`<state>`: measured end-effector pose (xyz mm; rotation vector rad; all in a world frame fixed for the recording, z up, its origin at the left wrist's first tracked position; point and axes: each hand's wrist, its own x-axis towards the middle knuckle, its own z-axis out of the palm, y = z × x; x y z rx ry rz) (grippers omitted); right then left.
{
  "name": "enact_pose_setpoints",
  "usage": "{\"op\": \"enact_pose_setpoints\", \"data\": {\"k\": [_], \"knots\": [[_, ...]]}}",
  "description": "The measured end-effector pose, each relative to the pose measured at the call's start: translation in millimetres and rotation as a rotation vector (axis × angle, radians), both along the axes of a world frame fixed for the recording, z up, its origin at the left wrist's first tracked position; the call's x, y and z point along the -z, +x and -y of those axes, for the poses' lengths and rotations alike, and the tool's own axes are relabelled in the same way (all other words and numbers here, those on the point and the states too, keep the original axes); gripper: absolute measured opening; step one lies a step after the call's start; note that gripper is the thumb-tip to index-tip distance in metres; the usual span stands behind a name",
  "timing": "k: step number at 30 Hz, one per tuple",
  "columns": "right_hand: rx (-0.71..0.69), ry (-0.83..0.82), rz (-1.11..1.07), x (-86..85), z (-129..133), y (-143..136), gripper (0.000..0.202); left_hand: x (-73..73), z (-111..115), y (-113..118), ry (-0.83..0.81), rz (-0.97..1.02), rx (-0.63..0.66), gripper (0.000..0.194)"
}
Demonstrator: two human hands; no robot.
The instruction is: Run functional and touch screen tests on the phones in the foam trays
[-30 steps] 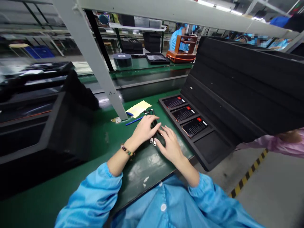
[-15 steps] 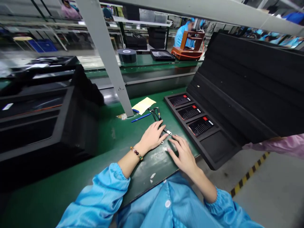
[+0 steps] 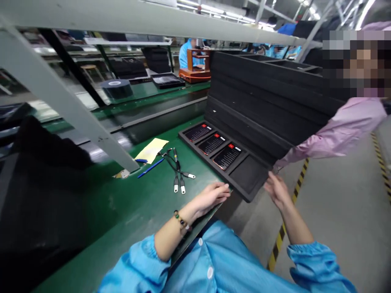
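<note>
A black foam tray (image 3: pixel 247 194) lies at the table's right edge, its near corner jutting past it. Three of its compartments hold flat dark rectangular pieces (image 3: pixel 227 156) with white print and red labels; the nearest compartment shows bare foam. My left hand (image 3: pixel 212 198) rests by the table edge, fingers loosely stretched, close to the tray's near side. At the tray's right corner is my right hand (image 3: pixel 277 190), fingers apart and holding nothing; whether they touch the foam I cannot tell. Black cables with white-tipped ends (image 3: pixel 178 171) lie left of the tray.
Stacked black foam trays (image 3: pixel 259 93) rise behind, with a co-worker's pink sleeve (image 3: pixel 330 134) alongside. Yellow paper (image 3: pixel 152 150) and a blue pen (image 3: pixel 150 168) lie near a grey post (image 3: pixel 70 97). More black foam (image 3: pixel 39 195) stands left.
My view has swung right. My left hand has left the cables for the table edge by the tray. My right hand has moved right to the tray's corner. A co-worker shows more fully.
</note>
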<state>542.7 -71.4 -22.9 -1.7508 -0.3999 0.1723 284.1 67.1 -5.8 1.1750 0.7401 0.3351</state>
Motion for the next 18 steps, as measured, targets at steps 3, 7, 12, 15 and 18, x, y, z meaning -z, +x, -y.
{"op": "enact_pose_setpoints", "data": {"k": [3,7,12,15,18], "knots": [[-0.076,0.074,-0.234,15.1,10,-2,0.054,-7.0,16,24,-0.242,0.017,-0.049,0.043],[-0.17,0.183,-0.448,28.0,23,-25,0.045,-17.6,23,34,-0.395,0.005,-0.125,0.042],[-0.158,0.285,-0.567,32.1,21,-4,0.04,-23.2,35,56,-0.348,0.017,-0.334,0.023],[-0.059,0.323,-0.541,24.8,6,54,0.042,-34.5,39,55,-0.302,-0.009,-0.471,0.015],[-0.065,0.356,-0.443,13.5,-24,108,0.043,-58.3,35,27,-0.26,-0.055,-0.549,0.007]]}}
